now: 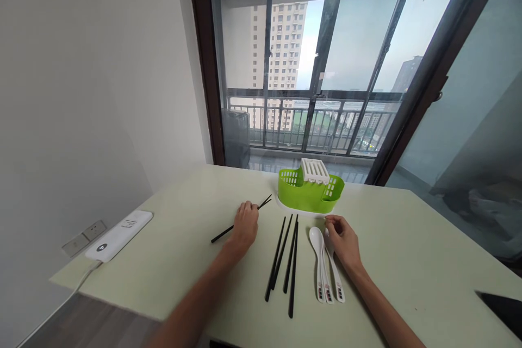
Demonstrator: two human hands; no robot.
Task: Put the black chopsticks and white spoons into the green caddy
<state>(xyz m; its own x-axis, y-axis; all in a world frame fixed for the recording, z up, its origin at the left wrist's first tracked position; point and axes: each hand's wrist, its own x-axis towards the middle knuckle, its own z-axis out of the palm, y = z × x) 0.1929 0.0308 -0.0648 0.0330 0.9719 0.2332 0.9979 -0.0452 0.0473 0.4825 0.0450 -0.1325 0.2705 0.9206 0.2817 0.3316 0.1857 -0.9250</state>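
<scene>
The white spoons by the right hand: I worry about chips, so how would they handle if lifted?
The white spoons look glossy like glazed ceramic or melamine, so probably stiff and somewhat slippery. They lie nested on the table, so one may drag or clink its neighbour. The right hand rests on their bowl ends, and the long handles could tip down when lifted from there.

Two bare forearms come up from the bottom edge — no sleeves, no watch, no bands or gloves. The left hand [243, 228] and right hand [345, 240] carry no rings that show — fingers slim, nails short.
</scene>
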